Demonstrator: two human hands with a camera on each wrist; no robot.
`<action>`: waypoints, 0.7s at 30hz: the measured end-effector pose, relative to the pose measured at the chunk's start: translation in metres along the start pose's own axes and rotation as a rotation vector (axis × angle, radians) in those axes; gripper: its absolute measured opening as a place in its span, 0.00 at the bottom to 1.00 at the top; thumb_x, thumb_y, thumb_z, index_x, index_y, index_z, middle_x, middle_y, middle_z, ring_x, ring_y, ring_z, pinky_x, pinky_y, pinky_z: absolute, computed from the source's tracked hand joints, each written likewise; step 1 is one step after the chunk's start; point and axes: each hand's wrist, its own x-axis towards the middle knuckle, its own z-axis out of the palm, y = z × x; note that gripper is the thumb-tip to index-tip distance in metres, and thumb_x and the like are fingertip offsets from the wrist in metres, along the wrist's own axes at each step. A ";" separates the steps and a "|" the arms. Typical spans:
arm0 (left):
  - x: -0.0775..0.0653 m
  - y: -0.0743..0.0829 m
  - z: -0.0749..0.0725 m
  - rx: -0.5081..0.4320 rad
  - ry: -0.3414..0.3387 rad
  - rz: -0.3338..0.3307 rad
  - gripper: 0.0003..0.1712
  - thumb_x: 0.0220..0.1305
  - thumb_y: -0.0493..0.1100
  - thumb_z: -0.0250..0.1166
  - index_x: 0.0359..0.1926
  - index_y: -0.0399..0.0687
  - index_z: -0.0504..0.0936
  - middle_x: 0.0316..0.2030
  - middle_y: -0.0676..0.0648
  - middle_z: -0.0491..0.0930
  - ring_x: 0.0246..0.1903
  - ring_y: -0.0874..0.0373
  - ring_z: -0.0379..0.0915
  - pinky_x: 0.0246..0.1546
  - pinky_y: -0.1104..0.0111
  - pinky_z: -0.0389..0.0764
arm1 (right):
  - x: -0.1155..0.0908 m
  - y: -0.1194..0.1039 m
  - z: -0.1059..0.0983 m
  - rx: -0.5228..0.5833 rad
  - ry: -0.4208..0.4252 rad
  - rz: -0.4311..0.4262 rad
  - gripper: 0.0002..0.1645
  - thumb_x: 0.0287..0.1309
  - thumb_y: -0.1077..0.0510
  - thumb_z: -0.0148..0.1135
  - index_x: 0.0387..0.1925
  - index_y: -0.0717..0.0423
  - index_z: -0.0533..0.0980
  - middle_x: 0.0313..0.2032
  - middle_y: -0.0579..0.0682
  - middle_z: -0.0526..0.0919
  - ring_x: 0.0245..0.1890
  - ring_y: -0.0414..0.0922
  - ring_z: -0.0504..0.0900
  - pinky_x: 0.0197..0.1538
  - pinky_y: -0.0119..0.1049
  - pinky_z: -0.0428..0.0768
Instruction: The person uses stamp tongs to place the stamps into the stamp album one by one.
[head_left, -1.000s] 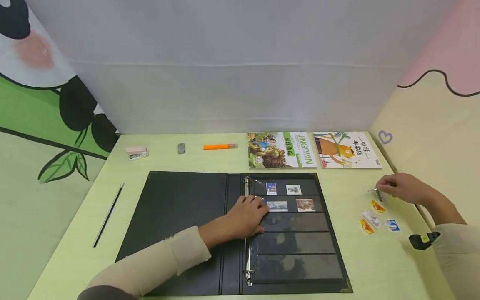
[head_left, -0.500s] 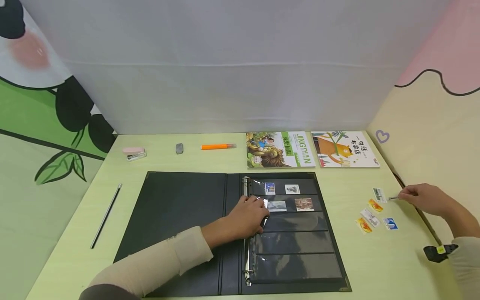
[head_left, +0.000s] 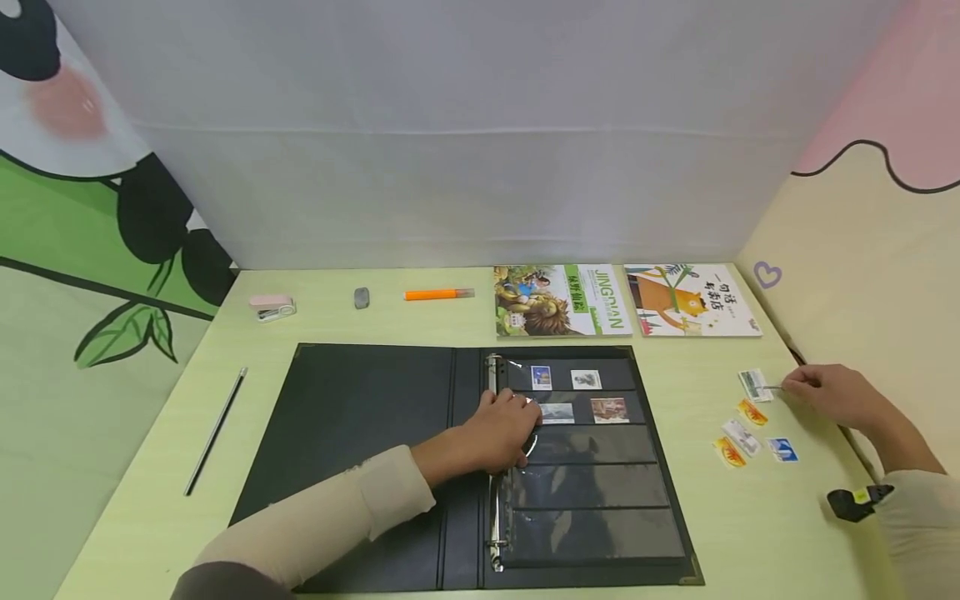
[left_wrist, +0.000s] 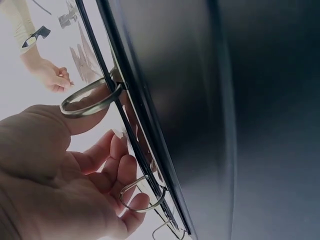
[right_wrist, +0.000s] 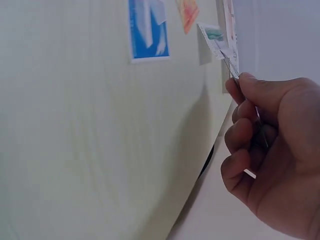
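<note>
My right hand [head_left: 838, 400], at the table's right edge, pinches slim metal tweezers [right_wrist: 260, 122] between thumb and fingers. Their tips meet a small white stamp with a green picture [right_wrist: 214, 36], which tilts up and casts a shadow on the table. Several other stamps lie close by, among them a blue one [head_left: 783, 450] and a yellow-red one [head_left: 752, 412]. On the open black ring binder [head_left: 367, 417], my left hand [head_left: 495, 433] grips the ring-side edge of the clear-pocketed stamp page [head_left: 592, 486]. Its fingers are curled beside the metal rings [left_wrist: 90, 107].
Four pocketed stamps sit in the page's upper rows, one a brown stamp [head_left: 609, 410]. Behind the binder lie two picture books [head_left: 562, 300], an orange pen [head_left: 438, 294], a grey eraser [head_left: 362, 297] and a pink stapler [head_left: 272, 307]. A pencil [head_left: 216, 432] lies left.
My right hand first drew right, away from the green-pictured stamp, then came back left so the tweezers meet its edge. The stamp has shifted slightly. My left hand stays at the rings.
</note>
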 end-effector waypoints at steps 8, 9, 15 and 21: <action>0.001 -0.002 -0.001 -0.024 0.005 0.039 0.25 0.55 0.50 0.71 0.53 0.57 0.74 0.51 0.51 0.73 0.48 0.55 0.64 0.50 0.58 0.64 | 0.007 -0.020 -0.007 0.012 0.055 -0.067 0.22 0.68 0.43 0.50 0.41 0.58 0.77 0.28 0.50 0.73 0.27 0.38 0.66 0.27 0.32 0.63; 0.000 -0.003 -0.001 -0.027 0.003 0.043 0.24 0.55 0.50 0.71 0.52 0.57 0.74 0.51 0.51 0.73 0.48 0.55 0.64 0.49 0.59 0.64 | 0.009 -0.025 -0.008 0.010 0.058 -0.082 0.22 0.68 0.43 0.51 0.41 0.57 0.77 0.28 0.50 0.73 0.27 0.38 0.66 0.28 0.32 0.63; 0.000 -0.002 -0.001 -0.053 -0.015 0.046 0.25 0.55 0.51 0.71 0.52 0.59 0.73 0.51 0.52 0.72 0.49 0.56 0.66 0.49 0.60 0.65 | 0.023 -0.062 -0.006 0.027 0.046 -0.167 0.17 0.67 0.47 0.53 0.40 0.56 0.78 0.29 0.50 0.74 0.29 0.38 0.67 0.30 0.31 0.65; -0.002 -0.002 -0.003 -0.045 -0.013 0.052 0.26 0.55 0.52 0.71 0.53 0.59 0.73 0.53 0.53 0.73 0.51 0.56 0.66 0.52 0.58 0.67 | 0.035 -0.106 0.003 0.062 0.012 -0.325 0.10 0.66 0.52 0.56 0.37 0.54 0.79 0.26 0.46 0.74 0.27 0.35 0.67 0.30 0.30 0.65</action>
